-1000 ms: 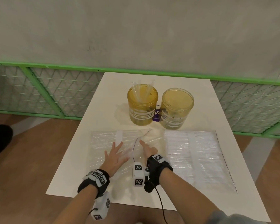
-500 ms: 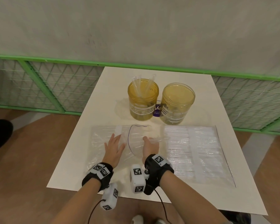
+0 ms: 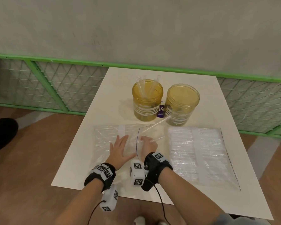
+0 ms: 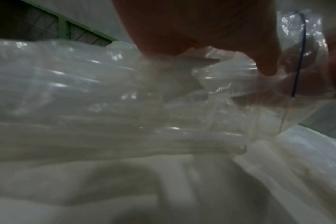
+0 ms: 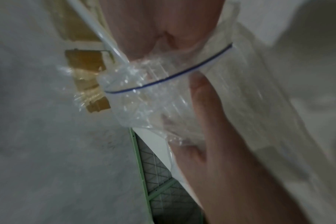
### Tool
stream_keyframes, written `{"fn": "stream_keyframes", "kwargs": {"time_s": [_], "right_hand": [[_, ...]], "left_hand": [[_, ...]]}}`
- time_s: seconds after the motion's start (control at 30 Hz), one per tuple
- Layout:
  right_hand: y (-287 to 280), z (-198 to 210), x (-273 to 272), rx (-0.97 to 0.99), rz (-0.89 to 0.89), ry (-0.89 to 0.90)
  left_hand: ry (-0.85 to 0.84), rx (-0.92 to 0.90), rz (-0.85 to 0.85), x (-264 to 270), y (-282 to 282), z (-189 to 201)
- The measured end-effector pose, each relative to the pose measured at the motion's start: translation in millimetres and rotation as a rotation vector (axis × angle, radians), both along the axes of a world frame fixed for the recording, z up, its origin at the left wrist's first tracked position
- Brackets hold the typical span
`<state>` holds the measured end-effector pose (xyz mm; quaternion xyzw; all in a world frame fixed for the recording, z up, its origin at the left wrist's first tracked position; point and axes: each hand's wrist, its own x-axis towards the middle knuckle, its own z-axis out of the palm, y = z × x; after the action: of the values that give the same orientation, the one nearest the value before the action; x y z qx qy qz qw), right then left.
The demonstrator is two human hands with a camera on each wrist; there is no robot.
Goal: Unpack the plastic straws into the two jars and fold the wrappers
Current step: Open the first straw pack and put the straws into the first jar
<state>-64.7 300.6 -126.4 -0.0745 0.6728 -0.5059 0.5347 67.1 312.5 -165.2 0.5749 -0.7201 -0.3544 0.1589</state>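
- Left hand [image 3: 120,147] lies flat on the left wrapper [image 3: 104,140], fingers straight and spread, pressing the bag down onto the table [image 3: 81,153] — grip open, nothing clasped.
- Right hand [image 3: 148,144] is at the bag's mouth, where the blue line [image 3: 137,140] arcs up; fingers curled round a few clear straws [image 3: 156,125] — grip closed on them.
- Those straws slant up and away from the right hand toward the right jar [image 3: 182,103]; their far tips reach just in front of that jar's lower wall. Cannot tell if they touch it.
- Right wrist view: a straw [image 5: 98,30] runs past the hand with crinkled film and the blue line [image 5: 173,77] beneath it; the left hand [image 5: 220,136] shows below, flat on the plastic.
- Left wrist view: blurred; packed straws show through the film [image 4: 105,106], and the thumb [image 4: 265,60] touches crumpled plastic.
- Left jar [image 3: 147,99], amber and see-through, stands at the far middle of the table with several straws upright in it, leaning on the rim.
- Right jar stands just beside it, a small purple label [image 3: 161,111] between them.
- Second wrapper [image 3: 198,153], full of straws, lies flat to the right — apart from both hands.
- Green mesh railing [image 3: 55,88] behind the table, wood floor at the left.
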Motion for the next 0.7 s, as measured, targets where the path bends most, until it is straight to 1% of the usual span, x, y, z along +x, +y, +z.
{"fn": "stream_keyframes", "kwargs": {"time_s": [0.07,0.13,0.2,0.3,0.4,0.47,0.57,0.7], "right_hand": [[-2,-6,1,-0.026,-0.03,0.05],[-3,-8,-2,-0.045,-0.107,0.026],[0,-11,-6,-0.02,-0.143,-0.033],[4,-10,1,0.06,-0.087,-0.135],[4,-9,7,0.115,0.0,-0.084],[4,-11,9,0.098,0.026,-0.046],[0,-7,3,0.032,-0.01,-0.059],[-10,-7,-21,-0.008,-0.086,-0.05]], "left_hand": [[-0.079,0.025,-0.017,4,1,0],[-0.115,0.058,-0.007,5,2,0],[-0.093,0.054,0.014,2,3,-1],[-0.032,0.057,0.04,-1,3,-2],[-0.028,0.05,0.018,1,3,-3],[-0.023,0.039,0.003,3,3,-3],[-0.02,0.028,-0.034,8,2,-4],[-0.025,0.017,-0.052,15,3,-9]]}}
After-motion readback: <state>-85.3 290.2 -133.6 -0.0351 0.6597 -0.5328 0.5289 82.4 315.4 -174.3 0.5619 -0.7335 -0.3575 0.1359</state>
